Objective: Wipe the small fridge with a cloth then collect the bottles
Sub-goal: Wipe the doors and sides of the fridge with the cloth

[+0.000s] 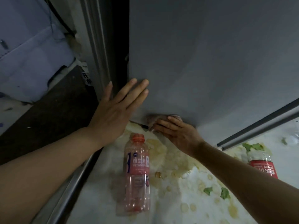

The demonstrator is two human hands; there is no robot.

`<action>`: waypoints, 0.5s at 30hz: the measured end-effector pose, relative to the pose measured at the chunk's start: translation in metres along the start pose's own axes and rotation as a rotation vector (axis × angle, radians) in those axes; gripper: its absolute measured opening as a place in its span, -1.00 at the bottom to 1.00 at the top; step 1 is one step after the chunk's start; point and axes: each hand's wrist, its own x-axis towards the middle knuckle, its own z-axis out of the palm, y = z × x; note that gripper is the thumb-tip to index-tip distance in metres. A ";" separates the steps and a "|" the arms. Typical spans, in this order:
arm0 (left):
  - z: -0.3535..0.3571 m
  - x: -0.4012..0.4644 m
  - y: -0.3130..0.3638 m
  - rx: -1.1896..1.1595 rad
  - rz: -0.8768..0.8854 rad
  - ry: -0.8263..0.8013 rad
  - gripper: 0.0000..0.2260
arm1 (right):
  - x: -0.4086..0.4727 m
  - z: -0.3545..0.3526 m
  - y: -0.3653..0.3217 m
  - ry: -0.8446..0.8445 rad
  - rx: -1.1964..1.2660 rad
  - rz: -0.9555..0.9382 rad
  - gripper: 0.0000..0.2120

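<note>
The small fridge (210, 54) shows as a broad grey panel filling the upper right. My left hand (116, 109) lies flat and open against its lower left corner. My right hand (176, 131) presses a pinkish cloth (155, 119) against the bottom edge of the panel, fingers spread over it. An empty pink vitamin bottle (136, 173) with an orange cap lies on the white floral surface (100, 183) just below the hands. A second bottle with a red label (262, 165) lies at the right, partly hidden behind my right forearm.
A grey metal bar (258, 125) slants across the right side. At the left are a dark wooden ledge (53, 107), a metal rail (71, 188) and pale blue fabric (29, 46). A dark gap (120, 46) runs beside the fridge panel.
</note>
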 end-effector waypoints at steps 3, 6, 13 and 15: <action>-0.003 -0.005 -0.008 0.016 -0.011 -0.018 -0.13 | -0.004 -0.016 0.023 0.274 0.009 0.207 -0.48; -0.005 -0.012 -0.017 0.009 -0.060 -0.071 -0.12 | 0.001 -0.034 0.050 0.679 0.143 0.431 -0.54; -0.009 -0.018 -0.031 -0.029 -0.076 -0.158 -0.16 | 0.034 -0.029 0.019 0.262 0.019 0.151 -0.38; -0.011 -0.029 -0.036 -0.074 -0.139 -0.190 -0.23 | 0.043 -0.028 0.006 0.038 0.048 0.014 -0.34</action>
